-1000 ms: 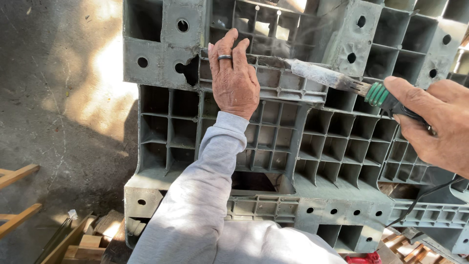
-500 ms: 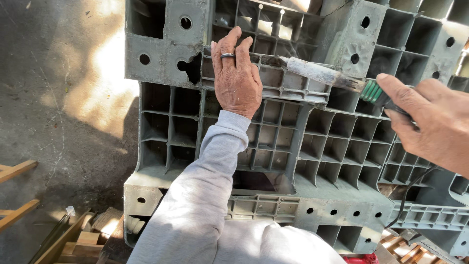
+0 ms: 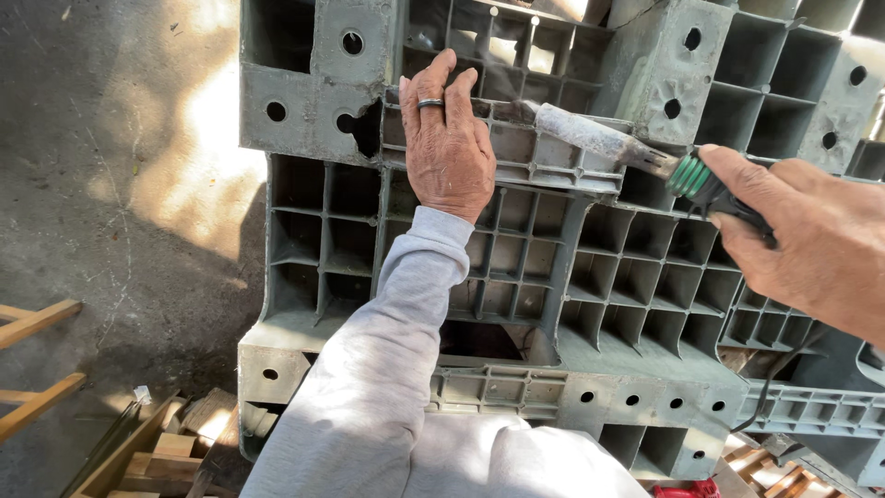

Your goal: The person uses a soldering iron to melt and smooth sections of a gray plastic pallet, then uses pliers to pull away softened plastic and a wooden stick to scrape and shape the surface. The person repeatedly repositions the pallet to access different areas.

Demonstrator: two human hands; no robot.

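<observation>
Left hand (image 3: 449,138) flat, fingers open, pressing grey plastic pallet (image 3: 590,304) rib steady | right hand (image 3: 811,235) closed around green-collared heat tool (image 3: 604,140), tip on cracked rib beside my fingers | smoke rising there

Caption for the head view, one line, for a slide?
Left hand pressed on a grey plastic pallet while the right hand holds a green-collared heating tool against its rib.

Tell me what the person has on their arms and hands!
The left arm wears a long, light grey sleeve of soft sweatshirt cloth, ending in a ribbed cuff at the wrist. The left hand is bare except for a dark ring on one finger. The right hand is bare, with no glove; no sleeve shows there.
</observation>
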